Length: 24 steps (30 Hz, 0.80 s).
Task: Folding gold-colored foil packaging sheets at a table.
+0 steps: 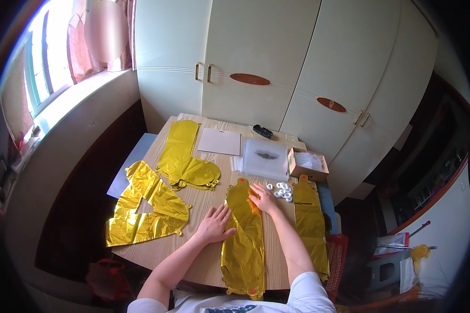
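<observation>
A flat, uninflated gold foil balloon (243, 235) lies lengthwise in front of me, with red dots at both ends. My left hand (214, 224) rests on its left edge, fingers stretched out and holding nothing. Near its far end, my right hand (263, 197) presses a crumpled orange cloth (253, 202) against the foil. Part of the cloth is hidden under the fingers. Just beyond that hand sits a group of small white rings (282, 191), like ribbon or tape rolls. To its right lies another long gold foil balloon (309, 221).
At the table's (201, 261) left lie an angular gold balloon (167, 208) and an L-shaped stack (177, 151). Toward the back are a pale card (219, 141), clear plastic bags (271, 161), a black object (262, 131) and an open box (297, 169). Cabinets (256, 41) stand behind.
</observation>
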Each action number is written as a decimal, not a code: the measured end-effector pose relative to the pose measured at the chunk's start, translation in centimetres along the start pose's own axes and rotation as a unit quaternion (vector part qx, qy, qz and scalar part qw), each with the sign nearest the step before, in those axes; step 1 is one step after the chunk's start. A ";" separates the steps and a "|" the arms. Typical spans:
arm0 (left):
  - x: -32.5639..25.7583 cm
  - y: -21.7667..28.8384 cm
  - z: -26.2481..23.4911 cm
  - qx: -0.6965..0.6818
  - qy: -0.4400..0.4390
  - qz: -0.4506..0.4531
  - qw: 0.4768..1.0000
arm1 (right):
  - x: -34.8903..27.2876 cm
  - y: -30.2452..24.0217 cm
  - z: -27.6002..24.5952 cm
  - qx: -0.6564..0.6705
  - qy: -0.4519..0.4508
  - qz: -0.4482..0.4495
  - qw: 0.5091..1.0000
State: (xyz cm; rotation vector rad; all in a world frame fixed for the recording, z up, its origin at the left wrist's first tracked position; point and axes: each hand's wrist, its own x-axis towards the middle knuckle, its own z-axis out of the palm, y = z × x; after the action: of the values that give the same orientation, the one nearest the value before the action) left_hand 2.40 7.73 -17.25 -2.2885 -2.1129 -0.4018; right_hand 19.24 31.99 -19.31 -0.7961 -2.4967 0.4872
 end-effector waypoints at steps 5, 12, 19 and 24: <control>0.1 0.2 -0.1 -0.001 0.002 0.004 1.000 | 1.6 0.8 0.3 -0.005 -0.021 -0.003 1.000; 0.0 0.1 -0.2 0.003 0.004 0.003 1.000 | 1.6 0.5 0.5 0.001 0.003 -0.034 0.999; 0.1 0.4 -0.7 0.005 0.001 0.009 1.000 | 1.5 0.5 0.4 0.002 0.021 -0.050 0.999; 0.0 0.3 -0.5 0.009 0.003 0.010 1.000 | 1.5 0.3 0.4 0.007 0.024 -0.051 0.998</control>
State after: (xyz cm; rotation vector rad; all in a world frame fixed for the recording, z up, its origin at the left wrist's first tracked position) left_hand 2.59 7.64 -16.70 -2.2933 -2.0802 -0.3886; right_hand 18.08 33.11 -19.31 -0.6634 -2.4712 0.4446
